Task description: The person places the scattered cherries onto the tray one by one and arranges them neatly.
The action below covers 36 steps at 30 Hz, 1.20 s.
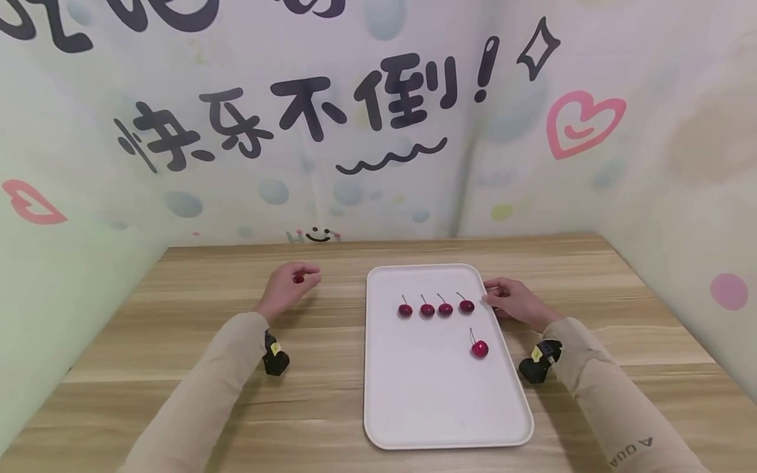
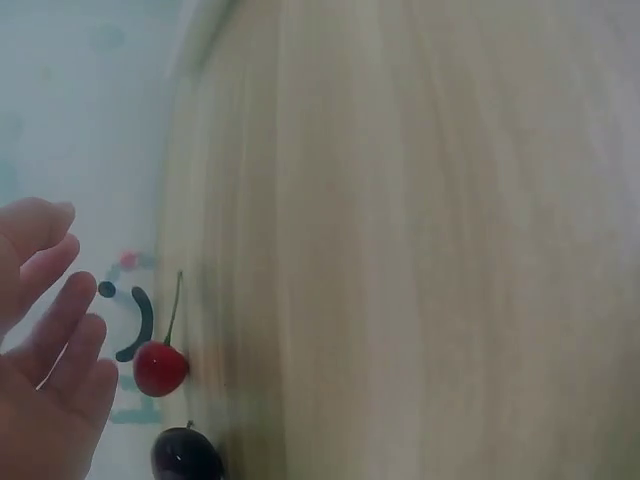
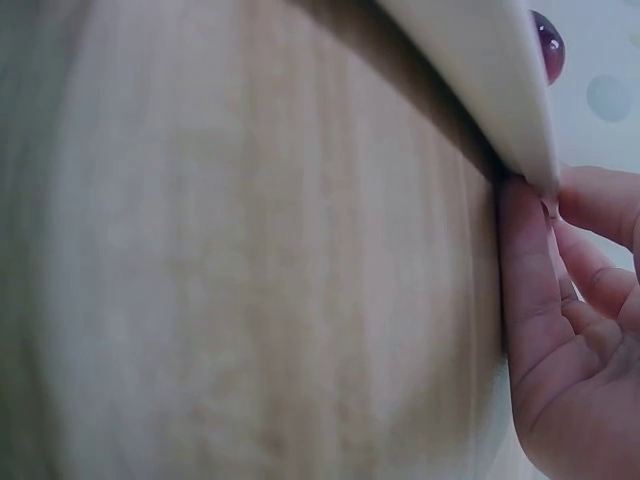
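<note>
My left hand (image 1: 287,289) is over the left part of the table, its fingers loosely bent. A red cherry (image 1: 298,278) shows between thumb and fingers in the head view. The left wrist view has that hand (image 2: 50,340) with thumb and fingers apart, beside a red cherry (image 2: 160,369) with a stem and a darker cherry (image 2: 188,456). At the right edge of the white tray (image 1: 437,401), my right hand (image 1: 516,302) pinches the rim, as the right wrist view shows the fingers (image 3: 598,205) against it.
On the tray, several stemmed cherries (image 1: 427,310) form a row towards the far end. One more cherry (image 1: 480,349) lies nearer, by the right side. Behind the wooden table (image 1: 319,407) hangs a printed backdrop (image 1: 378,197).
</note>
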Available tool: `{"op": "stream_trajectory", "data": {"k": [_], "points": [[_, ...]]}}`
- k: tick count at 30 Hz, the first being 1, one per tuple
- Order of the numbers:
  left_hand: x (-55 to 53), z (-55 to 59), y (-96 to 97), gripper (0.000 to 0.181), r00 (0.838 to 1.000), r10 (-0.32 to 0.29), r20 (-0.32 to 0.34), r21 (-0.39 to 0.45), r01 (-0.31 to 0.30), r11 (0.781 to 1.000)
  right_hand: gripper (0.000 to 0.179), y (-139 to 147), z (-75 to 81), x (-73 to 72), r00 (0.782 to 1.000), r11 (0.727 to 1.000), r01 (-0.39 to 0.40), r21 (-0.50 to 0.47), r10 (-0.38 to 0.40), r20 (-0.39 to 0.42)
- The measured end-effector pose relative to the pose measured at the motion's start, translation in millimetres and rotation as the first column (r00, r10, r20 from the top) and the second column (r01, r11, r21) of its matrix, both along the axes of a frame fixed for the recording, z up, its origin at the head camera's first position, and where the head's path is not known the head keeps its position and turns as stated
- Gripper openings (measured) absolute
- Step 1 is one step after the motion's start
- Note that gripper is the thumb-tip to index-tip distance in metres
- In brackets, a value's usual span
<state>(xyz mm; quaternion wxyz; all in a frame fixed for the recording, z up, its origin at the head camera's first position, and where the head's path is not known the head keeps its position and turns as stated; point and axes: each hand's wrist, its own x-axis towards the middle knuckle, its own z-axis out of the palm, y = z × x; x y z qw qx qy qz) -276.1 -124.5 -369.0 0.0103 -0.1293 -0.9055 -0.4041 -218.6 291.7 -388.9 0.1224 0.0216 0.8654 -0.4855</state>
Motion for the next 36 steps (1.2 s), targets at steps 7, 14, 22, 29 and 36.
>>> {"op": "stream_trajectory", "data": {"k": [7, 14, 22, 29, 36], "points": [[-7.7, -10.5, -4.7, 0.026, 0.997, -0.030, -0.066, -0.082, 0.025, 0.996, 0.044, -0.3, -1.5, -1.3, 1.000, 1.000, 0.009, 0.004, -0.009, 0.006], [-10.5, -16.3, -7.7, 0.028, 1.000, -0.028, -0.011, -0.133, 0.027, 0.991, 0.044, 0.7, -1.4, -1.5, 1.000, 1.000, 0.001, 0.017, -0.001, -0.001], [-12.4, -18.0, -6.3, 0.028, 0.999, -0.049, 0.015, -0.173, 0.051, 0.984, 0.044, 1.3, -1.3, -1.8, 1.000, 1.000, 0.002, 0.006, -0.002, 0.007], [-11.3, -17.4, -5.2, 0.025, 0.998, -0.032, 0.045, -0.176, 0.040, 0.984, 0.044, 2.2, -2.9, -2.5, 1.000, 1.000, 0.001, -0.007, -0.001, 0.004], [-9.6, -15.2, -3.6, 0.020, 0.998, -0.028, 0.060, -0.183, 0.038, 0.982, 0.043, 1.9, -2.7, -2.5, 1.000, 1.000, 0.001, 0.009, -0.001, -0.001]]}}
